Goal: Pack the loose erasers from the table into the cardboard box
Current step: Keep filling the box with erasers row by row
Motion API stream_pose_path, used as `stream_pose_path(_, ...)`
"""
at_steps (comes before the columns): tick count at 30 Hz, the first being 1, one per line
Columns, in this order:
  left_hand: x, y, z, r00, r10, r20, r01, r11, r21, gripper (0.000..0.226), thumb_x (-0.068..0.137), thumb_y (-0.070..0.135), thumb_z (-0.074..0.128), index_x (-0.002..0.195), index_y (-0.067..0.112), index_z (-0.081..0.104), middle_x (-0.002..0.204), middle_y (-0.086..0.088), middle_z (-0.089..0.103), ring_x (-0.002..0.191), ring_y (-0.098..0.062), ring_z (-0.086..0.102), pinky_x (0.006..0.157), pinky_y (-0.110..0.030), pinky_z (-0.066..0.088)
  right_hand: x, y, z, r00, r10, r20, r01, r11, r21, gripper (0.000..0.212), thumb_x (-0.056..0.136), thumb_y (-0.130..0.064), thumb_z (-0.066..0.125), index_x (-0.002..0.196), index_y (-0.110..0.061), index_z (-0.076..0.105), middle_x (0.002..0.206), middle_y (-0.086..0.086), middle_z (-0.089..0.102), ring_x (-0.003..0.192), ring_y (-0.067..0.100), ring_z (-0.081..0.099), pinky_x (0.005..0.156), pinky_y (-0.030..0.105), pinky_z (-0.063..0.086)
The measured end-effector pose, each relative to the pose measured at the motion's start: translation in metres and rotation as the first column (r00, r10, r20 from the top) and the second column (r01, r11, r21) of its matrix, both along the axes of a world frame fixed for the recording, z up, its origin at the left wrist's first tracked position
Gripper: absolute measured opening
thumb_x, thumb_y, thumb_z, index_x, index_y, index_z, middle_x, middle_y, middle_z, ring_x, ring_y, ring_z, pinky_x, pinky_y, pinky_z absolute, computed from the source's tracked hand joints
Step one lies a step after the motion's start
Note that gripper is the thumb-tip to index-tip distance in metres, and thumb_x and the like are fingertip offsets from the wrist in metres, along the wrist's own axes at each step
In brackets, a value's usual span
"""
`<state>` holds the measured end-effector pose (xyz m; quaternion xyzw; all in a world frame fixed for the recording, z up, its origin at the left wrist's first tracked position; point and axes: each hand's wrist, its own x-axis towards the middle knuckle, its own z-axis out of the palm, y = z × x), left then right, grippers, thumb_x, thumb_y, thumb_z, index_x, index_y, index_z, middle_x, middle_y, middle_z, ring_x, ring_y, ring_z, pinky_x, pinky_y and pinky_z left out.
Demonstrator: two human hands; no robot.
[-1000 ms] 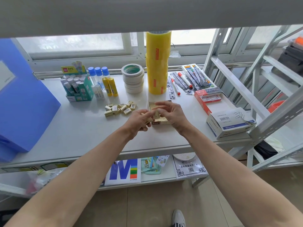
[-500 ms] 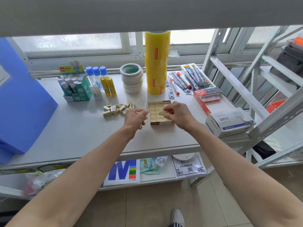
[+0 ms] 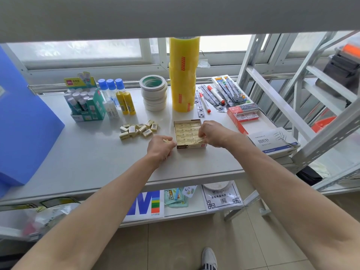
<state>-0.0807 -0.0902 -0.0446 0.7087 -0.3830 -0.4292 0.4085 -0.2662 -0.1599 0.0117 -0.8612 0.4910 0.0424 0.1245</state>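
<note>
A small open cardboard box (image 3: 191, 147) sits mid-table, with rows of pale yellow erasers packed inside. My right hand (image 3: 213, 133) pinches one eraser (image 3: 200, 140) over the box's near right corner. My left hand (image 3: 160, 148) rests on the table just left of the box, fingers curled around what looks like an eraser, mostly hidden. A pile of several loose erasers (image 3: 138, 129) lies on the table to the left of the box.
Behind the box stand yellow tape rolls (image 3: 183, 75), masking tape (image 3: 154, 94), glue sticks (image 3: 125, 100) and a green display box (image 3: 85, 102). Pens (image 3: 220, 96), a red box (image 3: 243, 115) and a white paper-clip box (image 3: 272, 141) lie right. A blue folder (image 3: 25, 121) stands left.
Both hands have come apart from in front of me. The right hand carried an eraser down into the box; the left hand dropped to the table beside the box.
</note>
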Motion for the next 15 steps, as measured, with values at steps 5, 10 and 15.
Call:
stream_pose_path(5, -0.0013, -0.0012, -0.0007, 1.000, -0.003, -0.002, 0.003, 1.000, 0.009, 0.027, 0.085, 0.015, 0.070, 0.112, 0.009, 0.066, 0.071, -0.008, 0.063, 0.051, -0.018, 0.050, 0.048, -0.024, 0.041, -0.0012, 0.0006, 0.0008, 1.000, 0.005, -0.030, -0.006, 1.000, -0.018, 0.018, 0.085, 0.002, 0.059, 0.098, -0.001, 0.071, 0.106, 0.013, 0.061, 0.097, 0.029, 0.059, 0.086, 0.036, 0.052)
stream_pose_path(10, -0.0028, -0.0022, -0.0002, 1.000, -0.010, 0.022, 0.009, 1.000, 0.017, 0.024, 0.087, 0.014, 0.067, 0.111, 0.009, 0.066, 0.071, -0.007, 0.063, 0.049, -0.016, 0.050, 0.045, -0.023, 0.040, 0.0011, 0.0027, -0.0003, 1.000, 0.011, 0.000, -0.011, 1.000, 0.020, 0.020, 0.085, 0.003, 0.056, 0.099, 0.002, 0.069, 0.104, 0.017, 0.063, 0.099, 0.033, 0.060, 0.086, 0.037, 0.053)
stream_pose_path(15, -0.0039, -0.0023, 0.0010, 0.999, -0.020, 0.042, 0.019, 1.000, 0.022, 0.023, 0.088, 0.013, 0.066, 0.111, 0.009, 0.066, 0.073, -0.007, 0.063, 0.050, -0.017, 0.051, 0.045, -0.023, 0.040, -0.0047, 0.0023, 0.0011, 0.994, -0.042, 0.103, 0.041, 0.999, 0.011, 0.018, 0.086, -0.007, 0.065, 0.104, -0.011, 0.068, 0.107, 0.012, 0.062, 0.095, 0.029, 0.060, 0.087, 0.035, 0.052)
